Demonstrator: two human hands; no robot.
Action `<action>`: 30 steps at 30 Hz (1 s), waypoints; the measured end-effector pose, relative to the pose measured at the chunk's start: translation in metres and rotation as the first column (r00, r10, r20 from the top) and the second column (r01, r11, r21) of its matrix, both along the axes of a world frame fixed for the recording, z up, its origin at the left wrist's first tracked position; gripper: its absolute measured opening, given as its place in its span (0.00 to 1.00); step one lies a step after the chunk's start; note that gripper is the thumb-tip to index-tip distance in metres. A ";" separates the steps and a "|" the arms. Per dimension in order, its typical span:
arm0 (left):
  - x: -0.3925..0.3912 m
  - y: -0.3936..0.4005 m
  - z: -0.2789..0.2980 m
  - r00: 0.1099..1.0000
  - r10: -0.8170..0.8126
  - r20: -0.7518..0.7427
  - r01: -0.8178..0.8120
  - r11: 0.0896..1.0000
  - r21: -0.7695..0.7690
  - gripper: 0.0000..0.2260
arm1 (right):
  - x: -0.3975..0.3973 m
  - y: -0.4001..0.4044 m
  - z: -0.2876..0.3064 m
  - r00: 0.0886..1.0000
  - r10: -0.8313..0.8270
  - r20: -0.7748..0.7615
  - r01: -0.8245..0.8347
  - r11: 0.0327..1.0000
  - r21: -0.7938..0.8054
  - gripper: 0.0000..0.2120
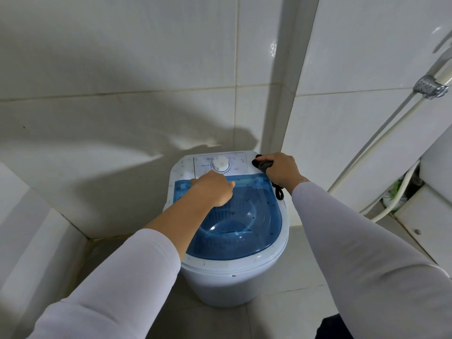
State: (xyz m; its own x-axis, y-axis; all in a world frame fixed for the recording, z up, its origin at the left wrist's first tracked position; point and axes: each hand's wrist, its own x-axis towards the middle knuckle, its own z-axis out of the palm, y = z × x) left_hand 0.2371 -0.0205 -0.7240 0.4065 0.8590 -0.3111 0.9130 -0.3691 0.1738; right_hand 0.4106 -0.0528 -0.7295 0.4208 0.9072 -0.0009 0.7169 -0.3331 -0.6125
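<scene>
A small white washing machine (234, 277) stands on the floor in a tiled corner. Its translucent blue lid (244, 221) is down, and a white dial (220, 163) sits on the control panel behind it. My left hand (214, 189) rests curled on the back edge of the blue lid, just below the dial; I cannot see whether its fingers hook the lid's edge. My right hand (281, 171) grips a dark cloth (263, 163) at the machine's back right corner. A black cord (278, 192) hangs below that hand.
White tiled walls close in behind and to the left. A shower hose (381, 133) with a chrome fitting (429, 88) runs down the right wall. A white fixture (430, 211) stands at the right, close to the machine. Floor tiles lie in front.
</scene>
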 end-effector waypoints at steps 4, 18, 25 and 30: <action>-0.002 -0.001 0.000 0.999 0.030 0.030 -0.029 0.999 -0.020 0.18 | 0.001 -0.012 -0.005 1.000 -0.025 0.010 0.025 1.000 0.018 0.25; -0.005 0.001 -0.004 1.000 -0.001 0.006 0.001 1.000 0.005 0.20 | -0.005 -0.065 -0.009 0.998 -0.055 0.024 0.057 0.996 -0.075 0.19; -0.008 -0.003 -0.010 1.000 -0.007 -0.009 0.007 1.000 0.003 0.26 | -0.016 -0.094 -0.006 0.998 -0.046 0.045 0.050 0.994 -0.096 0.19; -0.017 -0.011 -0.008 0.998 -0.055 -0.039 0.055 0.999 -0.001 0.29 | -0.024 -0.118 -0.007 0.998 -0.062 -0.007 0.061 0.995 -0.085 0.18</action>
State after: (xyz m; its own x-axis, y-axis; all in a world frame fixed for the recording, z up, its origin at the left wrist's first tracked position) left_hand 0.2206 -0.0314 -0.7321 0.4404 0.8358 -0.3279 0.8976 -0.4185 0.1387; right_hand 0.3869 -0.1710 -0.7362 0.4753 0.8761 -0.0807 0.6879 -0.4273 -0.5868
